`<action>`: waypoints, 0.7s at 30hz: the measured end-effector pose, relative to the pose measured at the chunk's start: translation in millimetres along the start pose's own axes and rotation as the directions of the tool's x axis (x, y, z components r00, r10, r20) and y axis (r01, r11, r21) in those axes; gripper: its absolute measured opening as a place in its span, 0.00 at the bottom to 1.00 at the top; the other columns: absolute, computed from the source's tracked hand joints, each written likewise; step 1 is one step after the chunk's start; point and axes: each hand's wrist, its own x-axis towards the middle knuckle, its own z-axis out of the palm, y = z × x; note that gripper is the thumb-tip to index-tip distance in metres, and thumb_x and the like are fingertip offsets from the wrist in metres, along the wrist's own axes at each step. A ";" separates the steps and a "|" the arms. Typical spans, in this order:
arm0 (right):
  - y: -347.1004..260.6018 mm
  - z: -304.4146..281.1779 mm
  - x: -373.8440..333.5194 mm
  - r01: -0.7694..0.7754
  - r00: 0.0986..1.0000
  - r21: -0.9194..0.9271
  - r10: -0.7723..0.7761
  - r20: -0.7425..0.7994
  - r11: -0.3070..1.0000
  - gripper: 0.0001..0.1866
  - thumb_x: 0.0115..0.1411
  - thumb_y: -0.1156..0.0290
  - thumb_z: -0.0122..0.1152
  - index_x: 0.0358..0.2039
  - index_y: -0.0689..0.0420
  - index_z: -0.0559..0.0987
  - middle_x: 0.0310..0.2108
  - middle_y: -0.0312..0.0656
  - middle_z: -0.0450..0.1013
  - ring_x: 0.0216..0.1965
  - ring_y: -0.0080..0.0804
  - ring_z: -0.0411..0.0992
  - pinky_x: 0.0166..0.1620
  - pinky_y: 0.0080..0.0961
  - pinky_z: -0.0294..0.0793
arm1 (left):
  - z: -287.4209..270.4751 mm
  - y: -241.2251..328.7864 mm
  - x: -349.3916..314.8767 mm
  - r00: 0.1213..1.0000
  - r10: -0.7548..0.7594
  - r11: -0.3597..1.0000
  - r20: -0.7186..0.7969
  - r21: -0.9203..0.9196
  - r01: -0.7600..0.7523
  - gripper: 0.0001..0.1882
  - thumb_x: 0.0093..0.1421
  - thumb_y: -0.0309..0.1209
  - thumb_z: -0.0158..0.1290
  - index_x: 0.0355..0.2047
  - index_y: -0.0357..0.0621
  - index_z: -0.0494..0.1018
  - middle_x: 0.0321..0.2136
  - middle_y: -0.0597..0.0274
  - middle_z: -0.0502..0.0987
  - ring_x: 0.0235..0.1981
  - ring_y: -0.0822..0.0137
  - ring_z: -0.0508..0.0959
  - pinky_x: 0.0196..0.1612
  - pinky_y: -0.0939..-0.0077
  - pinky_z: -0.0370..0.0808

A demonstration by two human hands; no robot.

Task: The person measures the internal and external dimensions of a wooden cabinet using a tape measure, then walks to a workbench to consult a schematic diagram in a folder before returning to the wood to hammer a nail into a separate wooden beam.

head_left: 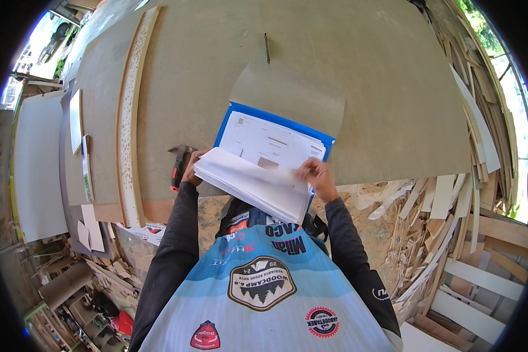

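Left hand (192, 169) gripping turned-back paper sheets (249, 180); right hand (318, 177) curled at their right edge, grip cannot be told. Sheets over blue folder (328, 142), near edge of tabletop (393, 117). Hammer (176, 173) just beside left hand. Long board (127, 117) farther left.

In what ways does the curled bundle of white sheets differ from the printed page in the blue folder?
Pose: the curled bundle bends over toward the person, while the printed page lies flat in the blue folder.
Look: the curled bundle's upper face looks blank; the printed page shows drawings and text.
Contact: the left hand grips the curled bundle, which partly covers the printed page.
Both are white paper.
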 end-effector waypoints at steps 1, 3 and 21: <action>0.0 1.9 7.1 0.035 0.981 -0.043 -0.043 -0.190 0.998 0.07 0.58 0.72 0.70 0.32 0.59 0.79 0.31 0.36 0.79 0.34 0.22 0.74 0.41 0.26 0.73 | 3.7 11.0 0.0 0.995 -0.067 0.994 0.077 -0.084 0.073 0.12 0.54 0.35 0.63 0.33 0.39 0.80 0.33 0.61 0.81 0.36 0.71 0.79 0.43 0.78 0.76; -0.8 3.0 17.4 0.073 0.799 -0.272 -0.219 -0.560 0.960 0.08 0.59 0.71 0.69 0.34 0.60 0.80 0.33 0.38 0.79 0.34 0.23 0.73 0.39 0.27 0.72 | 3.2 13.2 6.1 0.989 -0.015 0.999 0.148 -0.045 0.022 0.12 0.53 0.36 0.62 0.29 0.40 0.79 0.31 0.62 0.80 0.34 0.72 0.79 0.41 0.79 0.74; -25.4 -3.3 -28.2 0.435 0.889 -0.701 -0.395 0.232 0.565 0.38 0.50 0.30 0.65 0.49 0.49 0.83 0.71 0.56 0.52 0.73 0.60 0.39 0.70 0.57 0.42 | 21.3 26.3 2.9 0.989 -0.134 0.986 0.071 -0.094 0.140 0.19 0.59 0.33 0.61 0.50 0.42 0.78 0.40 0.62 0.82 0.39 0.73 0.81 0.45 0.78 0.77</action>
